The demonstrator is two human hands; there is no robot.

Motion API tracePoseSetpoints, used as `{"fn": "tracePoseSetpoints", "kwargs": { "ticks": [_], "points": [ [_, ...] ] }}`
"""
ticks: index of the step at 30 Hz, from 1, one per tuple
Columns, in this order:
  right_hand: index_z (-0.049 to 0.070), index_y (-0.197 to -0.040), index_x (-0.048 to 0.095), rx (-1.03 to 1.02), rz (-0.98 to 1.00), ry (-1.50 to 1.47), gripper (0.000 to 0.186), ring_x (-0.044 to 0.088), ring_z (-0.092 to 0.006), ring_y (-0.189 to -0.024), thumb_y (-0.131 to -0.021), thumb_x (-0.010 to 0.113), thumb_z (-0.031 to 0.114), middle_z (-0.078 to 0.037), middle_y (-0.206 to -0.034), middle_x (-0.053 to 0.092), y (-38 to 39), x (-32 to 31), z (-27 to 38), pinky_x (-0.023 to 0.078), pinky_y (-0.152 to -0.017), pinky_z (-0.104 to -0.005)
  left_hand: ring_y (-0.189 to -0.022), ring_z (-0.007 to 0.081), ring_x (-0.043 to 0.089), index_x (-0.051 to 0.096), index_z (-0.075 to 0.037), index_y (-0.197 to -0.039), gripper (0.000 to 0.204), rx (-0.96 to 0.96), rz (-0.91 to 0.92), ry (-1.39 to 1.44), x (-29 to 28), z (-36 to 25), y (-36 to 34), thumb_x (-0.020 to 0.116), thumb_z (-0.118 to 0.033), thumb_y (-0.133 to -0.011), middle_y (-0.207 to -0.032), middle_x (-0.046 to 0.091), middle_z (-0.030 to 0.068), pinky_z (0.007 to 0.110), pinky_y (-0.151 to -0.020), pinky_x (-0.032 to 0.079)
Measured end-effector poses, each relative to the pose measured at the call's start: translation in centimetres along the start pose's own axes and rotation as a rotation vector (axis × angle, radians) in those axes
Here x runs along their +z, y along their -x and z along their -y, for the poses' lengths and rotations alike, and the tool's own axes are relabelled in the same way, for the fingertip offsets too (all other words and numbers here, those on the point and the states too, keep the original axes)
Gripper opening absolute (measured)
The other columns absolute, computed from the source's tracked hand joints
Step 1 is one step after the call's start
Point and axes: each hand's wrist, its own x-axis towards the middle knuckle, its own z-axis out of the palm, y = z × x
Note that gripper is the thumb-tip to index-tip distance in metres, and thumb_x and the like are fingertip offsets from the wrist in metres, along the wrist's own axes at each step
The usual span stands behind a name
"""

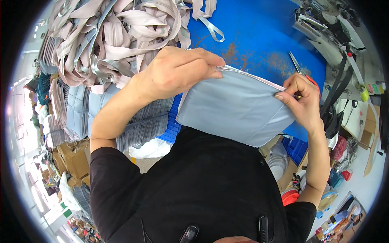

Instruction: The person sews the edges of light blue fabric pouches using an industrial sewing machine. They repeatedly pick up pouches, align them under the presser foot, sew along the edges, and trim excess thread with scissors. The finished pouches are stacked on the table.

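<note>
A grey-blue fabric panel (237, 107) with a pale pink layer along its far edge is stretched between my two hands, its near edge hanging by my shirt. My left hand (182, 71) pinches the panel's far left corner, thumb and fingers closed. At the far right corner my right hand (302, 97) grips the edge between thumb and bent fingers. Scissors (296, 62) with orange-red handles show just beyond my right hand, which partly hides them; blades point away from me. What lies between the panel's layers is hidden.
A large heap of pink and grey zipper strips (117, 34) covers the far left of the blue table (251, 24). Tied stacks of grey fabric (146, 121) stand at left. Machine parts (328, 32) occupy the far right, and a blue crate (295, 150) sits lower right.
</note>
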Motion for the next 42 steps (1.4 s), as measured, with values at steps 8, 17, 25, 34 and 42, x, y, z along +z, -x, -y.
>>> {"fn": "tracePoseSetpoints", "kwargs": {
  "ticks": [8,17,25,34,42],
  "points": [
    [0.004,-0.071,0.056,0.061,-0.021,0.0,0.038,0.06,-0.015,-0.073,-0.077,0.091,0.017,-0.005,-0.077,0.062,1.0,-0.4,1.3,0.047,-0.067,-0.029,-0.075,0.02,0.076,0.062,-0.003,-0.08,0.022,-0.006,-0.002,0.024,-0.5,-0.7,-0.1,0.084,-0.006,-0.081,-0.101,0.078,0.0143,0.028,-0.061,0.06],
    [0.004,-0.074,0.055,0.105,-0.109,-0.028,0.039,0.055,-0.0103,-0.069,-0.079,0.091,0.018,-0.001,-0.074,0.06,2.4,-1.8,2.7,0.045,-0.063,-0.0275,-0.079,0.0208,0.076,0.062,-0.003,-0.081,0.019,-0.034,0.012,0.024,-1.7,-1.7,-3.7,0.08,0.002,-0.084,-0.098,0.078,0.0132,0.027,-0.066,0.059],
    [0.002,-0.098,0.076,0.21,-0.156,-0.304,0.022,0.054,-0.0044,-0.071,-0.087,0.084,0.02,0.003,-0.077,0.066,0.8,-3.3,3.1,0.045,-0.065,-0.0234,-0.09,0.014,0.07,0.066,0.003,-0.085,0.011,-0.317,0.075,0.255,-2.8,2.3,-12.4,0.074,0.001,-0.092,-0.099,0.075,0.0117,0.027,-0.081,0.055],
    [0.002,-0.088,0.074,0.406,-0.295,-0.934,0.017,0.061,-0.0027,-0.067,-0.094,0.08,0.017,-0.001,-0.079,0.072,-2.4,-1.5,-1.7,0.047,-0.061,-0.0193,-0.088,0.0105,0.065,0.068,-0.001,-0.084,0.015,-0.376,0.387,0.443,2.7,12.9,-21.8,0.075,-0.009,-0.094,-0.098,0.073,0.0089,0.026,-0.08,0.053],
    [0.0,-0.09,0.073,0.551,-0.487,-1.086,0.02,0.062,-0.0047,-0.066,-0.094,0.079,0.019,-0.003,-0.079,0.071,-6.9,-1.6,-4.2,0.049,-0.059,-0.0214,-0.101,0.0126,0.065,0.068,0.001,-0.122,0.033,-0.302,0.311,0.679,9.5,21.6,-25.5,0.078,-0.006,-0.091,-0.119,0.071,0.0051,0.031,-0.084,0.055]
  ]
}}
